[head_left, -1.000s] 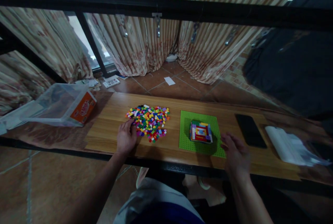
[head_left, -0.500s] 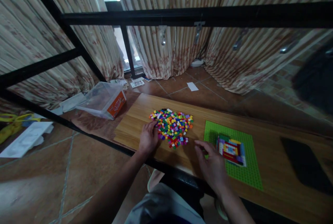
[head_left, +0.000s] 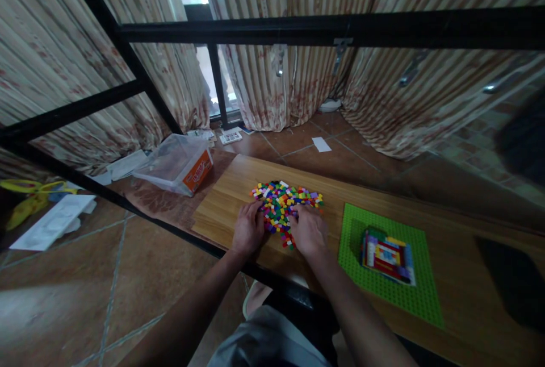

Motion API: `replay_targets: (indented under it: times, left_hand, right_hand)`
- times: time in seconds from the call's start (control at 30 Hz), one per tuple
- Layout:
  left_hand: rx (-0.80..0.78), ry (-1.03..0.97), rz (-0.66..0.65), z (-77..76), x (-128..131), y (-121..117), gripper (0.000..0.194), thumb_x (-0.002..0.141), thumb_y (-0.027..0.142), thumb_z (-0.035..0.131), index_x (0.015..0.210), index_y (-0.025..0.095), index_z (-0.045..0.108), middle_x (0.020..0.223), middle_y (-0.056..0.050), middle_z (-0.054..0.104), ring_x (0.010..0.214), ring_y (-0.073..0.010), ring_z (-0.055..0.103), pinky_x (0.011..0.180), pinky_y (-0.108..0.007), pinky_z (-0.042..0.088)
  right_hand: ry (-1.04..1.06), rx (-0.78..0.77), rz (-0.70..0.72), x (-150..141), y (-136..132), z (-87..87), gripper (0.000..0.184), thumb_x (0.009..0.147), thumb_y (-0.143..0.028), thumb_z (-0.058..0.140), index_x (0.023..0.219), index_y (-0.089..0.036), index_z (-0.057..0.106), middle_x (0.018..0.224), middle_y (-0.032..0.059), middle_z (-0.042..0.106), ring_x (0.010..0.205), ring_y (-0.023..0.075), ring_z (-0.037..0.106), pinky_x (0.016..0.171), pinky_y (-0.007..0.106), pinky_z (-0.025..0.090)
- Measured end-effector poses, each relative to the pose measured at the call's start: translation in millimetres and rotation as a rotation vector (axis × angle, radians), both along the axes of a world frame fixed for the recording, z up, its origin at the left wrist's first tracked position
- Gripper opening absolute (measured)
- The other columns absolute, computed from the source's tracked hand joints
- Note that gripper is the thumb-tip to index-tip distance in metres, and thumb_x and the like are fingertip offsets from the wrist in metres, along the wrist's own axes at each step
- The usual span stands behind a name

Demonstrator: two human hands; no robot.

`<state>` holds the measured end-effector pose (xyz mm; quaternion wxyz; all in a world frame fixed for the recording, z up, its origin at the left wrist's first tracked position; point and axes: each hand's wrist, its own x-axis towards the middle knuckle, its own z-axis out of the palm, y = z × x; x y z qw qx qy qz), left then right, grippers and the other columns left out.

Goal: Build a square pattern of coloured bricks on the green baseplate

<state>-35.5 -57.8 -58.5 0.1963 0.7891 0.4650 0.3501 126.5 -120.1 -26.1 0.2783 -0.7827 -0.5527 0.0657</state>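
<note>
A loose pile of small multicoloured toy bricks (head_left: 279, 208) lies on the wooden table. My left hand (head_left: 249, 228) rests at the pile's left edge, its fingers bent and drawn together at the bricks. From the right, my right hand (head_left: 309, 229) reaches over the pile. Its fingers are curled, with the tips down among the bricks; whatever either hand pinches is too small or hidden. To the right lies a green studded baseplate (head_left: 351, 225). On it stands a low rectangular brick build (head_left: 387, 256) in red, white, blue, yellow and green.
A black flat object (head_left: 508, 282) lies at the table's (head_left: 221, 196) right end. Beyond the left end sits a clear plastic bin (head_left: 170, 165) with an orange label. A black metal frame bar (head_left: 298, 32) crosses ahead, before striped curtains (head_left: 264, 83). White paper (head_left: 321, 144) lies on the tiled floor.
My right hand has moved left from beside the green baseplate onto the brick pile. My left hand stays at the pile's left edge. The whole view has shifted slightly.
</note>
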Motion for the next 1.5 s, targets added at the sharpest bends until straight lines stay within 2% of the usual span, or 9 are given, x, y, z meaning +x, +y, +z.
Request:
replay_targets:
  times: [0.23,0.4,0.53,0.67,0.77,0.9,1.1,1.27,1.5]
  left_hand:
    - [0.003,0.018,-0.002,1.0,-1,2,0.028,0.091,0.021,0.047,0.114,0.018,0.064,0.116,-0.011,0.068,0.109,-0.0254,0.061,0.099,-0.045,0.049]
    - [0.001,0.037,-0.018,1.5,-1,5,0.030,0.091,0.026,0.046,0.113,0.017,0.064,0.114,-0.012,0.068,0.110,-0.0271,0.061,0.099,-0.047,0.048]
    - [0.004,0.057,-0.019,2.4,-2,6,0.033,0.090,0.029,0.046,0.115,0.017,0.064,0.115,-0.013,0.068,0.109,-0.0279,0.061,0.098,-0.046,0.048]
    - [0.016,0.064,-0.013,1.7,-1,6,0.033,0.089,0.030,0.046,0.113,0.016,0.064,0.115,-0.013,0.068,0.108,-0.0281,0.061,0.098,-0.046,0.048]
    - [0.032,0.066,-0.012,0.6,-1,7,0.033,0.089,0.030,0.046,0.112,0.017,0.064,0.114,-0.012,0.069,0.108,-0.0282,0.061,0.098,-0.046,0.048]
    - [0.046,0.076,-0.025,-0.2,-1,9,0.033,0.089,0.030,0.045,0.112,0.016,0.064,0.115,-0.013,0.069,0.108,-0.0283,0.062,0.097,-0.045,0.048]
    - [0.067,0.089,-0.032,-0.9,-2,10,0.034,0.090,0.030,0.044,0.113,0.016,0.064,0.115,-0.013,0.069,0.108,-0.0283,0.062,0.098,-0.045,0.048]
    - [0.057,0.097,-0.032,0.8,-1,9,0.033,0.090,0.030,0.044,0.113,0.016,0.064,0.116,-0.013,0.069,0.109,-0.0279,0.062,0.099,-0.044,0.048]
    - [0.071,0.107,-0.026,-2.0,-2,11,0.036,0.091,0.032,0.044,0.112,0.013,0.065,0.115,-0.014,0.069,0.107,-0.0285,0.062,0.097,-0.045,0.049]
  right_hand:
    - [0.023,0.009,0.008,0,-9,12.2,0.027,0.087,-0.017,0.048,0.100,-0.022,0.071,0.098,0.0093,0.071,0.096,0.0242,0.063,0.088,0.036,0.046]
    - [0.267,0.167,0.031,17,-47,36.4,0.030,0.093,-0.026,0.043,0.109,-0.022,0.069,0.104,0.0080,0.070,0.095,0.0197,0.065,0.084,0.032,0.050]
    - [0.343,0.272,-0.147,56,-98,39.4,0.031,0.093,-0.038,0.045,0.107,-0.023,0.069,0.102,0.0095,0.069,0.093,0.0217,0.064,0.082,0.036,0.051]
    - [0.278,0.250,-0.401,105,-143,27.5,0.036,0.091,-0.046,0.048,0.105,-0.020,0.069,0.105,0.0111,0.069,0.092,0.0239,0.064,0.082,0.038,0.050]
    - [0.190,0.191,-0.461,130,-159,19.9,0.040,0.090,-0.050,0.048,0.100,-0.018,0.069,0.099,0.0112,0.070,0.086,0.0243,0.064,0.078,0.038,0.049]
    - [0.137,0.171,-0.423,143,-157,14.7,0.042,0.089,-0.054,0.048,0.094,-0.018,0.070,0.094,0.0101,0.068,0.081,0.0229,0.062,0.075,0.037,0.048]
    - [0.104,0.223,-0.365,148,-148,4.1,0.043,0.087,-0.057,0.050,0.090,-0.020,0.072,0.099,0.0102,0.063,0.098,0.0249,0.059,0.091,0.041,0.045]
    - [0.179,0.218,-0.371,155,-149,-3.1,0.039,0.085,-0.053,0.054,0.092,-0.020,0.073,0.109,0.0113,0.062,0.104,0.0255,0.058,0.094,0.043,0.045]
    - [0.300,0.247,-0.432,162,-149,-5.1,0.033,0.082,-0.045,0.055,0.094,-0.019,0.072,0.107,0.0118,0.065,0.099,0.0259,0.062,0.084,0.042,0.050]
